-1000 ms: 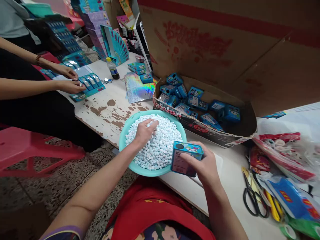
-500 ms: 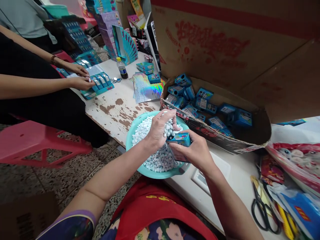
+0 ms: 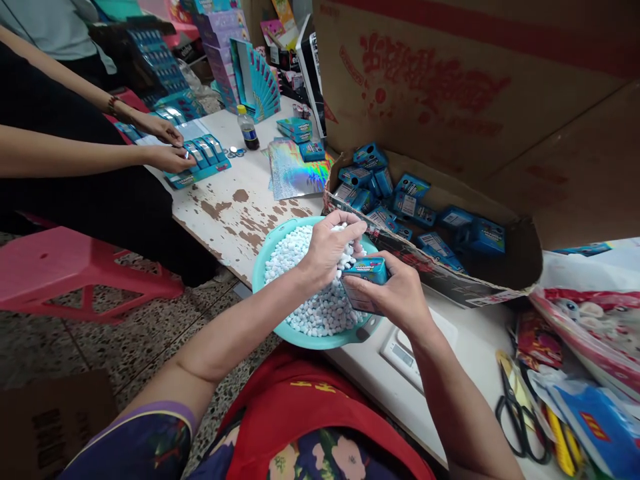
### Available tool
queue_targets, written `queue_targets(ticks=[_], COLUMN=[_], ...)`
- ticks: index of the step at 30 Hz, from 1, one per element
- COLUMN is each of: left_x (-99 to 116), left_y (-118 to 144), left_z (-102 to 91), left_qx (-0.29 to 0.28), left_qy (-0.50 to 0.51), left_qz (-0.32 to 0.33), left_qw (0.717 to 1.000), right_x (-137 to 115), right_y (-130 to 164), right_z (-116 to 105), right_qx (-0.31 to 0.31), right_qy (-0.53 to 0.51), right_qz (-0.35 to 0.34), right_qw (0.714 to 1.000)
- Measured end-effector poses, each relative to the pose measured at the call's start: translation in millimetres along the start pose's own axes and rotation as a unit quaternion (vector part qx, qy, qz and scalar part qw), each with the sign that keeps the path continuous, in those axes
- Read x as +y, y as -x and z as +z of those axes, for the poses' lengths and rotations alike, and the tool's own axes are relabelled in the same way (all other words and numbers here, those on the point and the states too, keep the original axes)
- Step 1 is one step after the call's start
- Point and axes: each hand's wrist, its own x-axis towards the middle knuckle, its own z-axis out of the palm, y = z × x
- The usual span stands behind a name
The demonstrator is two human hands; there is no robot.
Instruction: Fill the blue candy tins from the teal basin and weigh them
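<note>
My left hand (image 3: 327,247) is curled round a clump of small white candies (image 3: 347,259), just at the end of a small blue box. That blue candy box (image 3: 369,269) is gripped in my right hand (image 3: 400,293), tilted over the bowl. Below both hands stands a turquoise bowl (image 3: 259,267) heaped with the same whitish candies (image 3: 320,313). The fingers of my left hand partly hide the near opening of the box.
An open carton (image 3: 525,267) with several blue boxes (image 3: 487,235) stands beyond the bowl. A scale (image 3: 403,357) and scissors (image 3: 520,413) lie right. Further left are holographic sheets (image 3: 295,173), a bottle (image 3: 247,128) and a co-worker's hands (image 3: 173,143); a pink stool (image 3: 55,260) stands below.
My left hand and the blue box have shifted slightly right in the view, with candies still in the fingers. The co-worker's hands have come closer together at the blue pack.
</note>
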Motion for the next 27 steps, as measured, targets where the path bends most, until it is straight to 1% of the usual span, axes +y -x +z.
queue_targets(ticks=[6, 9, 12, 19, 23, 27], left_x=[-6.5, -6.1, -4.6, -4.1, -1.9, -2.6], left_y=[-6.9, -9.4, -9.9, -11.3, -10.0, -6.5], left_z=[-0.4, 1.4, 3.5, 3.1, 2.9, 4.8], left_qx=[-0.006, -0.023, -0.026, -0.012, -0.013, -0.023], left_qy=[0.006, 0.013, 0.016, -0.007, -0.009, -0.015], left_qz=[0.007, 0.007, 0.014, 0.051, 0.073, 0.076], left_qw=[1.000, 1.000, 0.999, 0.999, 0.997, 0.997], right_x=[1.3, 4.0, 6.9, 6.7, 3.6, 3.5], right_y=[-2.5, -3.7, -4.1, -4.3, -1.5, 2.9], right_z=[1.0, 1.9, 2.7, 6.6, 7.1, 6.9], right_qx=[-0.006, 0.004, 0.011, 0.031, 0.042, 0.053], right_qy=[-0.011, -0.016, -0.022, -0.032, -0.043, -0.054], right_qz=[-0.008, -0.005, -0.009, -0.004, 0.003, -0.002], right_qw=[1.000, 1.000, 1.000, 0.999, 0.998, 0.997])
